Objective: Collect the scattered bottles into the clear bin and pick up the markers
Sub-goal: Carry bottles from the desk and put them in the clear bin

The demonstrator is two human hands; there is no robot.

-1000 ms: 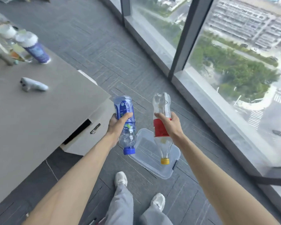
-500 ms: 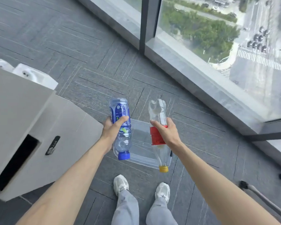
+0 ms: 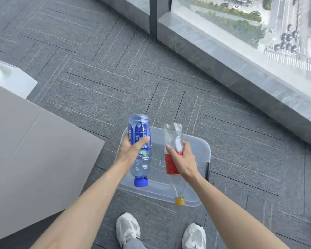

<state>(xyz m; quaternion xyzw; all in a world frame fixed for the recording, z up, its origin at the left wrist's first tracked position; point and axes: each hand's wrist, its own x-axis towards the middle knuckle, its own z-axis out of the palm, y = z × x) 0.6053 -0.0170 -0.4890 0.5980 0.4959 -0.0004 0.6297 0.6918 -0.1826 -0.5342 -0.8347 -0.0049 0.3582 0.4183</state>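
Gripping a blue-labelled bottle (image 3: 139,126) round its middle, the left hand (image 3: 131,150) holds it over the left half of the clear bin (image 3: 201,146). The bottle's base points away from the person and its blue cap (image 3: 141,182) hangs over the bin's near-left part. The right hand (image 3: 182,162) grasps a red-labelled bottle (image 3: 170,164) with its fingers wrapped at the top edge of the label. It holds this bottle over the bin's right half, the yellow cap (image 3: 179,201) lying just over the bin's near rim. Both bottles are tilted cap-down, side by side and apart. The bin sits on the grey carpet (image 3: 97,78), just beyond a pair of white shoes (image 3: 127,229). A grey desk top (image 3: 34,150) lies to the bin's left, and a stone window sill (image 3: 241,69) runs beyond the bin to its right.
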